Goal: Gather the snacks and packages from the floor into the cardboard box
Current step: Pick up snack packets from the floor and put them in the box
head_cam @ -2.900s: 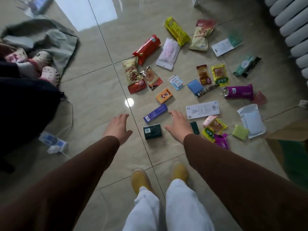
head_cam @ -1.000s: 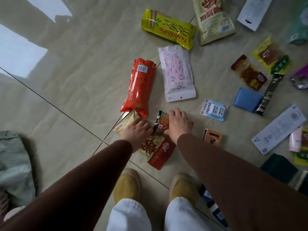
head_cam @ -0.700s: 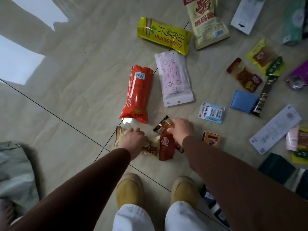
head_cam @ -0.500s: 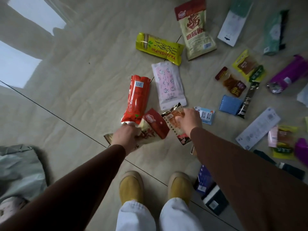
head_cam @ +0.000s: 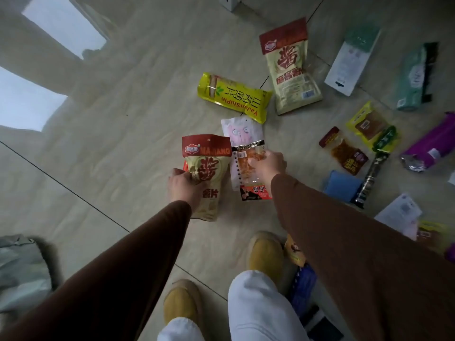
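Snacks are up off the floor (head_cam: 118, 134): your left hand (head_cam: 185, 187) squeezes a beige chip bag (head_cam: 208, 173), your right hand (head_cam: 267, 164) pinches an orange snack packet (head_cam: 246, 168).

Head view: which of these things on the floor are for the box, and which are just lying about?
For the box:
- beige bag, in left hand
- orange snack pack, in right hand
- yellow packet
- purple pack

Lying about:
- grey cloth
- white block

Glossy beige tiled floor (head_cam: 110, 148) mirrors bright window light (head_cam: 27, 102).
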A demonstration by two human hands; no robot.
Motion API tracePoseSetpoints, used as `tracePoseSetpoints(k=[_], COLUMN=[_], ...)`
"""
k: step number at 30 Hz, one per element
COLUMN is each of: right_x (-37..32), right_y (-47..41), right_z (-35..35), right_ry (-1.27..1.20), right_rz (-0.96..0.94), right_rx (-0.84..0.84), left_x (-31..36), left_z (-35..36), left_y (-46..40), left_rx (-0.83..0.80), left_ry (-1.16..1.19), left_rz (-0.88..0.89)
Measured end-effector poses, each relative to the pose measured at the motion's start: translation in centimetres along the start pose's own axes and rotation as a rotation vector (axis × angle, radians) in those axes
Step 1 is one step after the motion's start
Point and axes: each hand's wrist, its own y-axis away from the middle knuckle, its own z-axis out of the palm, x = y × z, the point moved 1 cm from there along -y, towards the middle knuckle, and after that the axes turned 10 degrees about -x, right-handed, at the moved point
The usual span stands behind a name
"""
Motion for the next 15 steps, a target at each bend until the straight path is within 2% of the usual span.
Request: tracePoseSetpoints(k=[4, 7, 12, 15], right_x=[-0.4, 0.0, -0.1, -0.1], right_y=[-1.9, -3.4, -4.1, -3.1], right_z=[0.8, 1.8, 2.5, 1.9], right_ry=[0.082, 0.055, -0.019, -0.053], right_rz=[-0.003, -0.019, -0.039, -0.074], right_rx=[0.001, 0.03, 0.048, -0.015], left_x=[0.0, 0.0, -0.5, 0.3], left_z=[0.9, 1.0, 0.8, 0.1], left_y=[-2.2, -3.6, -5.8, -5.6], left_rx=[0.093, 0.149, -0.013, -0.078], left_ry=[-0.083, 0.007, 0.047, 0.222], left_rz=[-0.001, -0.014, -0.14, -0.159])
